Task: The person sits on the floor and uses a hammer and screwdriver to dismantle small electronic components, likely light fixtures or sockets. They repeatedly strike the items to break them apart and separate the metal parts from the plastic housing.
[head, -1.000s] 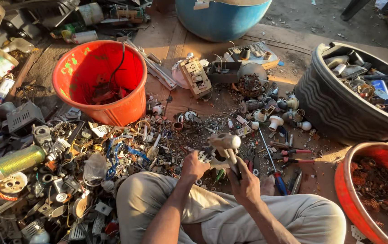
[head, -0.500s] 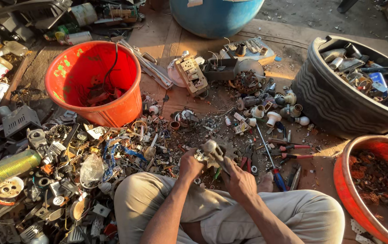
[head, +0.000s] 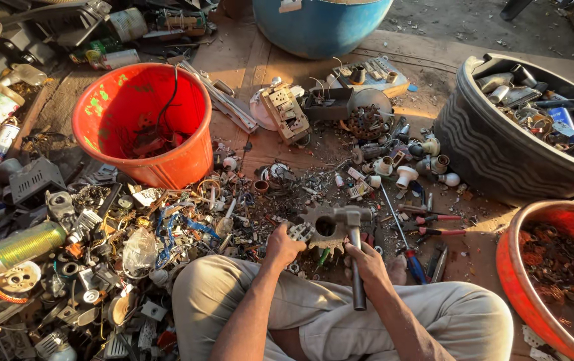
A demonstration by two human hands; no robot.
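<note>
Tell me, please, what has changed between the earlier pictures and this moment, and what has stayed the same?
The right hand has brought the hammer down: its head, raised a second ago, now rests on the toothed metal part. The left hand still holds that part, which has also sunk lower toward the ground. Nothing was let go. The red bucket, the black tub and the scrap around them lie as before.

White labelled bottle point(head: 1, 143) (far left)
</note>
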